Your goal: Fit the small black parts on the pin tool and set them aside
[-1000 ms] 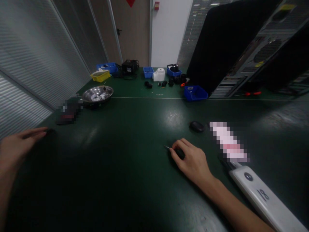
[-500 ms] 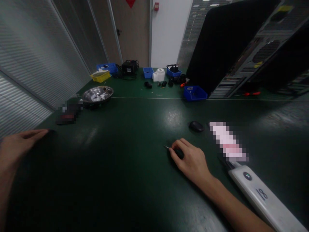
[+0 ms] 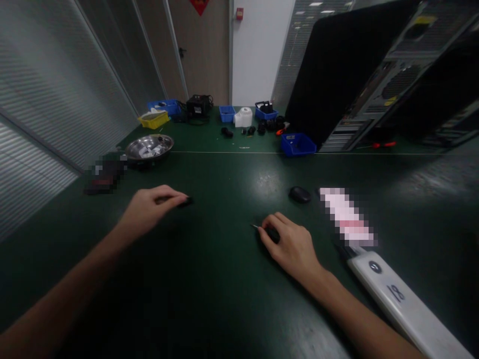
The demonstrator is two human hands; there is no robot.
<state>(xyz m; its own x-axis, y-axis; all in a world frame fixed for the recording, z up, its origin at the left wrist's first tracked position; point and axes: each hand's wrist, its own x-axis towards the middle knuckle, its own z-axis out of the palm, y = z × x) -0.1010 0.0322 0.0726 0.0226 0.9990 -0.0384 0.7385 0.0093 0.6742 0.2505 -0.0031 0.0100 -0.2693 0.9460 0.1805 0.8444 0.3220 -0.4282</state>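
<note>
My left hand (image 3: 149, 209) hovers over the dark green table (image 3: 209, 299), left of centre, its fingers pinched on a small black part (image 3: 186, 201). My right hand (image 3: 292, 244) rests on the table to the right, fingers curled around a small dark tool with a thin metal tip (image 3: 256, 227) pointing left. The two hands are about a hand's width apart. A black oval object (image 3: 299, 194) lies just beyond my right hand.
A white bar marked 18 (image 3: 400, 299) lies at the lower right. A steel bowl (image 3: 149, 147) sits at the left. Blue bins (image 3: 297, 144), a yellow bin (image 3: 153, 119) and small black parts crowd the far end. An open computer case (image 3: 374, 75) stands at the right.
My left hand has moved from the table's left edge toward the centre, carrying the small black part. My right hand has stayed in place.
</note>
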